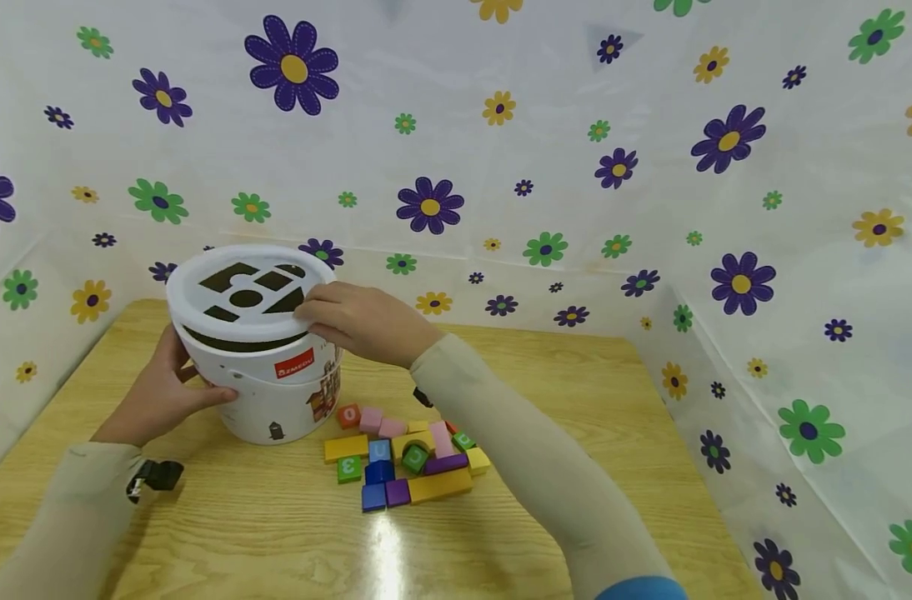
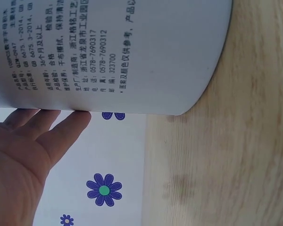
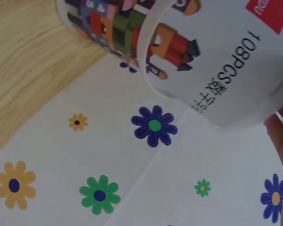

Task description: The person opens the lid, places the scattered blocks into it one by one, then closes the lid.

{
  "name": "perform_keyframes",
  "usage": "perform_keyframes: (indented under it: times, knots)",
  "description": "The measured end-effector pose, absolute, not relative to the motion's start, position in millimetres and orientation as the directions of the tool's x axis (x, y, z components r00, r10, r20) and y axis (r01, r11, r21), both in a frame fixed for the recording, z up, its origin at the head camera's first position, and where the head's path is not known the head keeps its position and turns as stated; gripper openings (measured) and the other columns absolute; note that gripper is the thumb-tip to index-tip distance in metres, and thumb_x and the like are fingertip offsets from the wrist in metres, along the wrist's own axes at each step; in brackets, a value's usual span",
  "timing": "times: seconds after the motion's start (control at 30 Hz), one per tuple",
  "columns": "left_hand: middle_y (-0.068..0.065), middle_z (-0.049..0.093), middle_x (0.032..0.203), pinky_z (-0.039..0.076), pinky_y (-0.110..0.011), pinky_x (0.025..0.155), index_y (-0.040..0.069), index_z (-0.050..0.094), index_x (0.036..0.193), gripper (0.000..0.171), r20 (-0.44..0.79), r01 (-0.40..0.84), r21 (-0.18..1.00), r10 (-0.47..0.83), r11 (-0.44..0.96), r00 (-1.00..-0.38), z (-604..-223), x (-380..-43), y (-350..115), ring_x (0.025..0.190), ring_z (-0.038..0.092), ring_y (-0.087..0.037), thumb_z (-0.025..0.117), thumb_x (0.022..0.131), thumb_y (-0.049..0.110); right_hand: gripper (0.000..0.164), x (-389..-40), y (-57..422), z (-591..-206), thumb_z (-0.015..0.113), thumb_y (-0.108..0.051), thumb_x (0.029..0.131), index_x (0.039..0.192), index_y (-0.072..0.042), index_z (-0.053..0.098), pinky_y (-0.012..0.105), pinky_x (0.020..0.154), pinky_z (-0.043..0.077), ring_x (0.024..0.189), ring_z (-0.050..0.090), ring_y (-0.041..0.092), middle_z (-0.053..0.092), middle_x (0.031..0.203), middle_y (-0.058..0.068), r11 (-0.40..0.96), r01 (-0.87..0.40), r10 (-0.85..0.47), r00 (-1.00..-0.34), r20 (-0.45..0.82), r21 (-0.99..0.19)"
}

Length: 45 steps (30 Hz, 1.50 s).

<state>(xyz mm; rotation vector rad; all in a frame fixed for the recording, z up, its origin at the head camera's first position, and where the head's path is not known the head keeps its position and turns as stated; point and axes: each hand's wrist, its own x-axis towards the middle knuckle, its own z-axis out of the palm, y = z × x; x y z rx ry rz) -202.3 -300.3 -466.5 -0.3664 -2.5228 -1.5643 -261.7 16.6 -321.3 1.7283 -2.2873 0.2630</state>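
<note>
A white toy-block bucket (image 1: 276, 408) with printed pictures and a red label stands on the left part of the table. My left hand (image 1: 163, 387) holds its left side, thumb across the front; in the left wrist view its fingers (image 2: 61, 134) reach along the wall beside printed text. Over the bucket's mouth lies a round white lid (image 1: 193, 304) with shaped cutouts, tilted, a dark gap showing below its front edge. My right hand (image 1: 369, 321) grips the lid's right edge, fingers on top. In the right wrist view the bucket (image 3: 226, 70) shows its printed side.
Several coloured wooden blocks (image 1: 441, 483) lie in a loose group on the wooden table (image 1: 276, 533), right of the bucket and below my right forearm. A flower-patterned white sheet (image 1: 471, 150) rises behind the table and along its sides.
</note>
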Motion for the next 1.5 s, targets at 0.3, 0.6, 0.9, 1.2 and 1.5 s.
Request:
perform_keyframes:
  times: [0.3,0.6,0.9,1.2,1.5]
  knots:
    - [-0.001,0.029,0.159,0.051,-0.05,0.11,0.044,0.003,0.163,0.126,0.213,0.246,0.856,0.123,0.454,-0.969,-466.8,-204.5,-298.4,0.134,0.037,-0.013,0.09,0.08,0.007,0.022,-256.6,38.4,-319.5,0.058,-0.019,0.107,0.125,-0.01,0.07,0.016,0.108,0.046,0.118,0.06,0.016,0.067,0.125,0.002,0.288,-0.958,-0.9,-0.273,0.339,-0.008]
    - [-0.006,0.028,0.162,0.045,-0.009,0.095,0.042,0.004,0.165,0.125,0.22,0.257,0.857,0.134,0.447,-0.966,-466.7,-205.0,-297.5,0.133,0.037,-0.013,0.088,0.08,0.004,0.022,-259.7,102.4,-349.8,0.068,-0.014,0.101,0.122,-0.008,0.072,0.027,0.098,0.056,0.109,0.064,0.019,0.069,0.118,0.005,0.376,-0.926,-0.843,-0.344,0.413,-0.004]
    - [-0.008,0.025,0.164,0.053,-0.049,0.109,0.041,0.0,0.165,0.124,0.222,0.261,0.844,0.139,0.469,-0.965,-467.0,-204.5,-298.0,0.139,0.036,-0.029,0.088,0.083,0.009,0.022,-266.0,171.4,-368.7,0.074,-0.011,0.096,0.118,-0.007,0.073,0.033,0.086,0.06,0.103,0.065,0.022,0.07,0.113,0.007,0.47,-0.882,-0.786,-0.422,0.453,-0.006]
    - [-0.004,0.024,0.165,0.051,-0.031,0.107,0.044,0.0,0.164,0.123,0.202,0.238,0.851,0.127,0.469,-0.971,-465.4,-201.6,-298.9,0.142,0.033,-0.03,0.087,0.084,0.01,0.02,-263.0,237.0,-385.6,0.074,-0.009,0.096,0.115,-0.007,0.073,0.036,0.086,0.061,0.103,0.065,0.023,0.07,0.111,0.006,0.58,-0.813,-0.733,-0.549,0.402,-0.054]
    - [-0.004,0.025,0.164,0.044,-0.008,0.094,0.045,0.001,0.164,0.122,0.204,0.239,0.857,0.125,0.457,-0.971,-466.8,-199.4,-298.1,0.139,0.034,-0.024,0.086,0.085,0.009,0.017,-255.4,300.0,-416.3,0.076,-0.008,0.094,0.11,-0.008,0.073,0.039,0.08,0.06,0.094,0.065,0.023,0.069,0.104,0.005,0.674,-0.737,-0.678,-0.638,0.365,-0.038]
